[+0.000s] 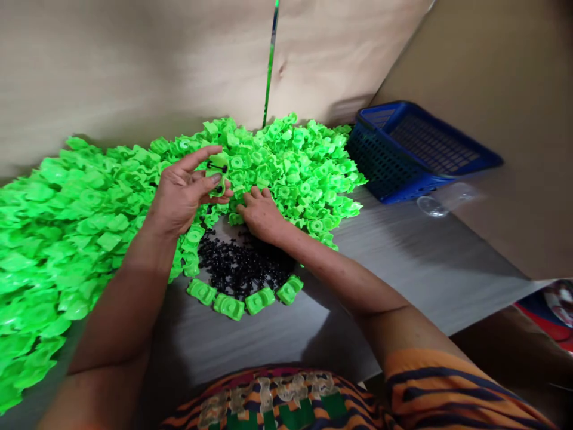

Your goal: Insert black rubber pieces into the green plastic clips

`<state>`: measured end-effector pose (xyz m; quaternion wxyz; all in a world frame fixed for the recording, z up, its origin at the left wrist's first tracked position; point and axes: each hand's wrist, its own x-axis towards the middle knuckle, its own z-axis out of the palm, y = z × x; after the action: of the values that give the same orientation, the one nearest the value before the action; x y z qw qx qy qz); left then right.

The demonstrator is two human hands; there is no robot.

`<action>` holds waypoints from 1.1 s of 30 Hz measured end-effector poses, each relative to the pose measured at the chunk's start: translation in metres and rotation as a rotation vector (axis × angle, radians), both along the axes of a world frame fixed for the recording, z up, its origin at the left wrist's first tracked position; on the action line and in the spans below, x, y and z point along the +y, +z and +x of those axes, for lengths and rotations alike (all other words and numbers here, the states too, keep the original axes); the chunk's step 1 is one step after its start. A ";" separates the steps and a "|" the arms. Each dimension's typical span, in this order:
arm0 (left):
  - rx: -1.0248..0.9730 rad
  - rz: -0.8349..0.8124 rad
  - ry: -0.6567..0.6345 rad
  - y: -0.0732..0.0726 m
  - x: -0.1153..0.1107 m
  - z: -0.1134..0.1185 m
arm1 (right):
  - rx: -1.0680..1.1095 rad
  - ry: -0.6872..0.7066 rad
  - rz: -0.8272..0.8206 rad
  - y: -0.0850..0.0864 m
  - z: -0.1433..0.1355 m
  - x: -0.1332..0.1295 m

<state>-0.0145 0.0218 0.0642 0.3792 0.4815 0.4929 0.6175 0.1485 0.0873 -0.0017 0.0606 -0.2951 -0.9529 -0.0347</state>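
My left hand point(181, 194) is raised over the edge of the green pile. Between its thumb and fingers it holds a small green plastic toy car body point(218, 170), its underside turned towards me, with black wheel-and-axle pieces across it. My right hand point(262, 216) is low at the pile's edge, just above the black parts. Its fingers are bent down and closed, the tips hidden, so I cannot make out what they hold. Below it lies a heap of small black wheel-and-axle pieces point(244, 266). Several green car bodies point(229, 306) lie in a curve along the heap's near side.
A large pile of green car bodies point(107, 221) spreads along the back and left of the grey table point(385, 257). A blue plastic basket point(403, 155) stands tilted at the back right, beside a clear round plastic piece point(432, 206). Wooden panels point(147, 65) rise behind.
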 end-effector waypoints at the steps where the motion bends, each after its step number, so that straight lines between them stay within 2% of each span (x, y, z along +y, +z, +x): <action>1: -0.038 -0.029 0.010 -0.004 0.004 -0.004 | -0.003 -0.003 0.005 0.000 0.000 0.000; 11: -0.020 -0.045 0.096 -0.027 0.023 -0.018 | -0.014 0.001 -0.013 0.001 0.000 0.001; 15: -0.019 -0.033 0.091 -0.030 0.026 -0.021 | 0.067 -0.014 -0.100 0.005 0.002 0.001; 17: -0.027 -0.045 0.078 -0.029 0.025 -0.019 | 0.298 -0.030 -0.181 0.005 0.003 0.003; 19: -0.032 -0.064 0.049 -0.027 0.023 -0.015 | 0.654 -0.042 -0.297 0.005 0.003 0.006; 22: -0.039 -0.106 -0.026 -0.025 0.019 -0.006 | 1.080 0.029 -0.601 0.003 0.002 0.011; 25: -0.053 -0.153 -0.085 -0.025 0.016 0.000 | 1.161 0.128 -0.935 0.003 0.001 0.015; 27: -0.042 -0.167 -0.096 -0.026 0.015 0.002 | 1.163 0.136 -1.053 0.003 0.002 0.016; 33: 0.077 -0.154 -0.043 -0.034 0.019 0.003 | 1.176 0.112 -1.113 0.003 0.003 0.024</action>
<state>-0.0116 0.0409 0.0299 0.4093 0.4846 0.5428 0.5505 0.1510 0.1109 0.0009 0.3975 -0.2036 -0.6563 0.6081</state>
